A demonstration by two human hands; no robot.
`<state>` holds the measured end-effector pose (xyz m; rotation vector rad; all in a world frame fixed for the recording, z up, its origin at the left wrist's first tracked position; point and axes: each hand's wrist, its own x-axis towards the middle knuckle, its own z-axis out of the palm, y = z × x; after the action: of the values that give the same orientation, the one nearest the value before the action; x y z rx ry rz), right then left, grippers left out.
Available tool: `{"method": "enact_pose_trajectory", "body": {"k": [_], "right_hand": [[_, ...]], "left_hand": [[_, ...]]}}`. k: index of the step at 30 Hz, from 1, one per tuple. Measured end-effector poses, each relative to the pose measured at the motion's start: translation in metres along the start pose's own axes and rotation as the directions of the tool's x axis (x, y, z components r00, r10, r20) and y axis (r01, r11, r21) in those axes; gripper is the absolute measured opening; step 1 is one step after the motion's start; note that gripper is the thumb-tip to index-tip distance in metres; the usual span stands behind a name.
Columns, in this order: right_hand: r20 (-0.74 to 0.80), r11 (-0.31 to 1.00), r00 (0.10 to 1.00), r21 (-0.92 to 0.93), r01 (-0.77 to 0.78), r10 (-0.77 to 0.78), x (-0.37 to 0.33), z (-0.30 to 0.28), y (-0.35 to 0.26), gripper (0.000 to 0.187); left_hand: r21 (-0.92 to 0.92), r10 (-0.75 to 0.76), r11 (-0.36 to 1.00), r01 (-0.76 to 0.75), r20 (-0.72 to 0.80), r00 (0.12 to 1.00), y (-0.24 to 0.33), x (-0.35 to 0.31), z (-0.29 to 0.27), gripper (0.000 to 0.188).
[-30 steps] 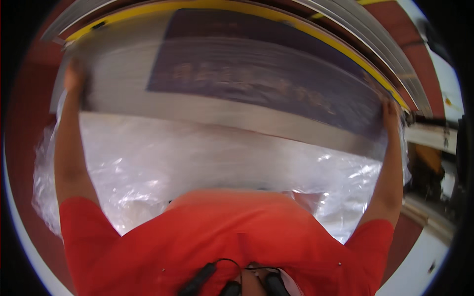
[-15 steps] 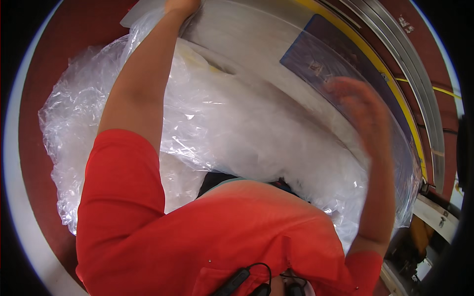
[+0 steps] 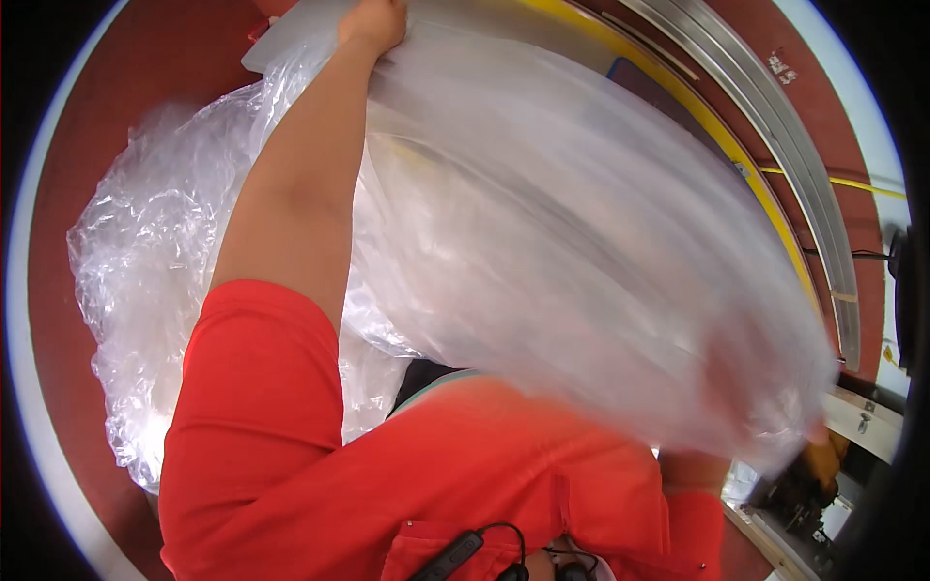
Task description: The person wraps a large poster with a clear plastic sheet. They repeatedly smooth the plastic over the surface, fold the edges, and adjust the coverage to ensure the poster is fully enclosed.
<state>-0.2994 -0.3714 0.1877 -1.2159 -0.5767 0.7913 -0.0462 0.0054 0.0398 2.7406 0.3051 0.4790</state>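
Note:
A wide sheet of clear plastic film (image 3: 542, 232) spreads across the surface in front of me and billows up on the right. My left hand (image 3: 376, 24) is closed on the film at the far edge, its arm stretched out; the fingers' far side is partly cut off by the frame. On the right, my right hand (image 3: 733, 368) shows only as a blurred reddish shape through the film, which covers it and part of the forearm. Its fingers cannot be made out. Crumpled film (image 3: 145, 252) lies bunched at the left, beyond my left arm.
A yellow strip (image 3: 697, 114) borders the far side of the surface, and a dark blue panel (image 3: 644, 77) shows beside it. Beyond runs a curved-looking metal rail (image 3: 775, 126) over a reddish-brown floor (image 3: 77, 320). At the lower right stands a pale frame piece (image 3: 862, 423) near dark equipment.
The film on the right has risen and swung toward me, now covering my right hand and most of the blue panel. My right hand has moved nearer; the left stays at the far edge.

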Motion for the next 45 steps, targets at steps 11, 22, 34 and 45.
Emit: {"method": "enact_pose_trajectory", "body": {"k": [11, 22, 34, 45], "right_hand": [[-0.748, 0.707, 0.577, 0.212, 0.675, -0.327, -0.256, -0.011, 0.028, 0.043], [-0.703, 0.740, 0.233, -0.647, 0.182, -0.672, -0.266, -0.005, -0.017, 0.055], [-0.851, 0.963, -0.498, 0.250, -0.104, 0.168, -0.435, -0.004, 0.122, 0.023], [-0.881, 0.497, -0.318, 0.113, -0.860, -0.351, -0.434, -0.043, 0.037, 0.025]], "left_hand": [[0.179, 0.035, 0.983, -0.038, 0.020, 0.999, -0.029, 0.025, 0.022, 0.032], [0.023, 0.111, 0.993, -0.116, 0.165, 0.980, -0.115, 0.096, 0.057, 0.035], [0.138, 0.140, 0.980, -0.142, 0.023, 0.990, -0.072, 0.066, 0.045, 0.036], [0.151, 0.162, 0.976, -0.158, -0.015, 0.987, -0.111, 0.099, 0.062, 0.033]]}}
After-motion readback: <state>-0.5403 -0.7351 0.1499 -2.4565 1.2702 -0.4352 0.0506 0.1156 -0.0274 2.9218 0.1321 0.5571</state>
